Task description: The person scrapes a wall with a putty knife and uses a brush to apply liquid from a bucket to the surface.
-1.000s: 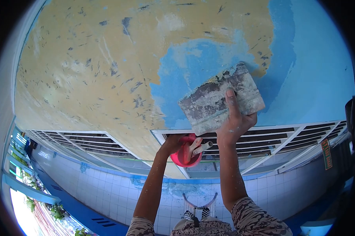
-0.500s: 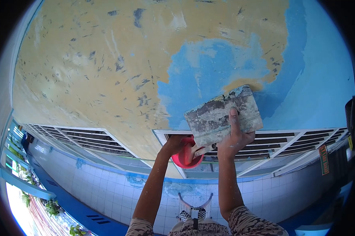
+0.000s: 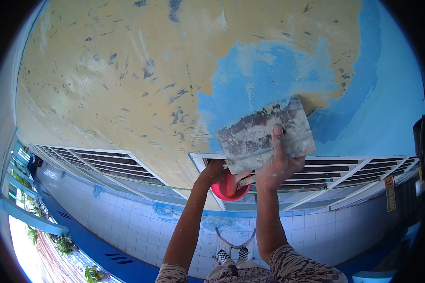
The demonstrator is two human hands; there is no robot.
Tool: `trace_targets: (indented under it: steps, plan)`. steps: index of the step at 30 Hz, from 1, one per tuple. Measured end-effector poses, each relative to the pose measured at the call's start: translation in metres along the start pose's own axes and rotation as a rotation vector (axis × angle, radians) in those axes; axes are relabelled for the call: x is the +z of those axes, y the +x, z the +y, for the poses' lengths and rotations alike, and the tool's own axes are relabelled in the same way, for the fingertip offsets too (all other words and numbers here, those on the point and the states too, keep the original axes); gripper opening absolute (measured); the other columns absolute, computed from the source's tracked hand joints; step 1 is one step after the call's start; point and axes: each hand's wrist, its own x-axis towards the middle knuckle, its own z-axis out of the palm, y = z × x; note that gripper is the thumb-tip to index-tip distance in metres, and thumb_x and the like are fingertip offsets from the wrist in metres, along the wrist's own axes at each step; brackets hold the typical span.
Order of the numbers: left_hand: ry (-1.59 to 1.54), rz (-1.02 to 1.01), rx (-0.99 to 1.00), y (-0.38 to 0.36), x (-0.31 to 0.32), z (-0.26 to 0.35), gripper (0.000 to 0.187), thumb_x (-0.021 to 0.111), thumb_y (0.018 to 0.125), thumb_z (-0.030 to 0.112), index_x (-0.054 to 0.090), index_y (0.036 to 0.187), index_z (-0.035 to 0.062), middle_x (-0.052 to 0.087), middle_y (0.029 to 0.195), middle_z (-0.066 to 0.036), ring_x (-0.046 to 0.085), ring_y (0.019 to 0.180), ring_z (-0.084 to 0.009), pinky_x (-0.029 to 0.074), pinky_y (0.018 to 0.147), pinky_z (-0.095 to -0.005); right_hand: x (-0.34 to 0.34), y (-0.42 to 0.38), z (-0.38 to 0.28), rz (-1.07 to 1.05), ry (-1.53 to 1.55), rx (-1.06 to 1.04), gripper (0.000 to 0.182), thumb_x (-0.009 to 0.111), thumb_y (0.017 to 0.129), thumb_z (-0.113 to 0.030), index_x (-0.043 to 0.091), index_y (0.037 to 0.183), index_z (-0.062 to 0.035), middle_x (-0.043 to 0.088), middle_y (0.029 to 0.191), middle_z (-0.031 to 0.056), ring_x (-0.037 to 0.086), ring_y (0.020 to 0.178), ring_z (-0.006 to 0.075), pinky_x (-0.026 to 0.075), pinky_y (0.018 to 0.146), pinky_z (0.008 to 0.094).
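Note:
A wide, putty-smeared trowel (image 3: pixel 264 134) is held flat by my right hand (image 3: pixel 280 162), its thumb lying across the blade. Just below the trowel's left part, my left hand (image 3: pixel 214 170) grips a red bowl (image 3: pixel 231 191) at its upper left rim. A putty-coated tool handle shows over the bowl's opening, and where it leads under the trowel is hidden. Behind the trowel is a wall (image 3: pixel 127 85) with beige, scuffed filler beside a bright blue patch (image 3: pixel 264 70).
Louvred window frames (image 3: pixel 344 172) run below the painted wall, with another set (image 3: pixel 104 160) on the left. White tiles (image 3: pixel 132 221) cover the lower area. A chair-like frame (image 3: pixel 236 245) stands by my feet. Plants (image 3: pixel 64 244) line the left, and a sign (image 3: pixel 390 193) hangs at right.
The view has shifted slightly, so the wall patches appear further right and higher. The trowel has come a little closer to my left hand and covers more of the bowl and handle.

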Motion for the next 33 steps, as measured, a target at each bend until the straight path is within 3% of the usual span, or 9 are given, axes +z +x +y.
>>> trace_targets:
  steps: [1,2,5,13,15,23,26,30,33]
  plan:
    - [-0.050,-0.014,-0.001,-0.003,-0.003,0.000,0.039,0.063,0.082,0.007,0.062,0.122,0.0052,0.056,0.130,-0.024,0.049,0.126,-0.0415,0.040,0.106,-0.0455,-0.004,-0.004,-0.001,0.009,0.017,0.034,0.046,0.081,0.076,-0.006,0.058,0.113,0.0041,0.062,0.110,0.0111,0.063,0.094,0.0172,0.056,0.085,0.0311]
    - [0.159,0.176,0.306,-0.003,0.000,0.003,0.038,0.062,0.083,0.007,0.061,0.121,0.0038,0.059,0.126,-0.025,0.052,0.122,-0.0413,0.041,0.103,-0.0456,-0.003,-0.005,-0.003,0.002,0.066,0.055,0.044,0.081,0.076,-0.005,0.058,0.113,0.0037,0.062,0.109,0.0104,0.063,0.093,0.0169,0.056,0.083,0.0307]
    - [0.111,0.069,0.121,0.000,-0.002,0.004,0.039,0.062,0.083,0.007,0.061,0.122,0.0050,0.058,0.128,-0.024,0.052,0.122,-0.0417,0.040,0.104,-0.0454,-0.003,-0.007,0.005,0.050,-0.040,-0.005,0.044,0.080,0.076,-0.004,0.058,0.114,0.0037,0.062,0.107,0.0099,0.064,0.092,0.0169,0.057,0.081,0.0310]
    - [0.177,0.131,0.223,-0.001,-0.002,0.005,0.036,0.061,0.085,0.009,0.063,0.121,0.0047,0.060,0.126,-0.024,0.052,0.122,-0.0416,0.042,0.102,-0.0447,-0.006,-0.005,0.009,0.021,-0.014,0.034,0.047,0.080,0.076,-0.003,0.056,0.116,0.0037,0.062,0.108,0.0117,0.064,0.095,0.0180,0.057,0.084,0.0305]
    - [0.063,-0.007,-0.024,0.001,-0.008,0.014,0.048,0.072,0.080,0.021,0.061,0.126,0.0091,0.060,0.130,-0.020,0.054,0.123,-0.0371,0.044,0.102,-0.0422,-0.006,-0.003,0.012,0.021,-0.017,-0.003,0.046,0.079,0.077,-0.002,0.056,0.117,0.0040,0.062,0.108,0.0121,0.064,0.096,0.0185,0.057,0.084,0.0308]
    - [0.171,0.050,0.046,-0.005,-0.009,0.018,0.043,0.067,0.082,0.013,0.061,0.124,0.0059,0.059,0.130,-0.023,0.053,0.124,-0.0387,0.043,0.102,-0.0419,-0.002,-0.006,0.008,0.001,-0.022,0.002,0.042,0.080,0.077,-0.003,0.059,0.112,0.0047,0.063,0.108,0.0117,0.064,0.096,0.0168,0.055,0.084,0.0310]
    - [0.012,-0.107,-0.121,0.000,-0.009,0.009,0.045,0.067,0.083,0.020,0.061,0.127,0.0111,0.057,0.133,-0.021,0.050,0.127,-0.0371,0.039,0.107,-0.0421,-0.009,-0.007,0.010,-0.023,-0.045,-0.029,0.040,0.079,0.078,-0.003,0.059,0.111,0.0055,0.064,0.107,0.0117,0.064,0.095,0.0174,0.056,0.083,0.0308]
    - [0.380,0.178,0.421,-0.003,-0.001,-0.009,0.040,0.068,0.082,0.022,0.065,0.121,0.0109,0.064,0.122,-0.018,0.059,0.115,-0.0366,0.046,0.098,-0.0430,0.003,-0.012,0.011,0.011,0.046,0.006,0.042,0.078,0.078,-0.003,0.058,0.114,0.0053,0.063,0.109,0.0125,0.064,0.096,0.0181,0.055,0.084,0.0309]
    - [0.320,0.005,0.157,0.000,0.003,-0.021,0.040,0.067,0.083,0.021,0.064,0.122,0.0123,0.064,0.125,-0.016,0.057,0.118,-0.0370,0.045,0.100,-0.0435,-0.003,-0.009,0.014,0.002,-0.053,-0.009,0.043,0.078,0.078,-0.002,0.058,0.115,0.0047,0.063,0.112,0.0125,0.064,0.097,0.0179,0.054,0.086,0.0310]
